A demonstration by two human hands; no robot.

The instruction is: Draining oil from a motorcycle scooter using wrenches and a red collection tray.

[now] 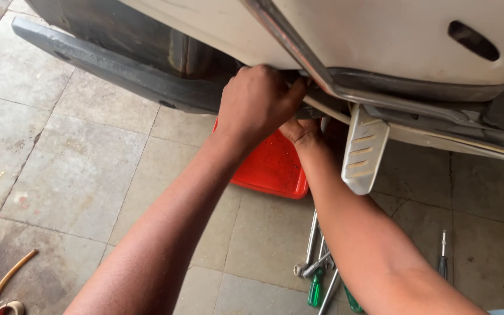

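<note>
Grey stone tiles (71, 169) pave the floor below our fingers. Above them hangs a white vehicle body (380, 35) with a dark bumper (118, 67). Beneath sits a red tray (272, 166); tools (316, 274) lie nearer us. Our left hand (258, 102) curls its fingers on a metal rod (328, 109); our right hand (301, 133) reaches under, fingers hidden.

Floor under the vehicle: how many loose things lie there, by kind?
Red tray: 1
Green-handled screwdrivers: 3, the second at and the third at
Metal wrenches: about 3, overlapping, so the count is unsure
Hose: 1
Total: about 8
</note>
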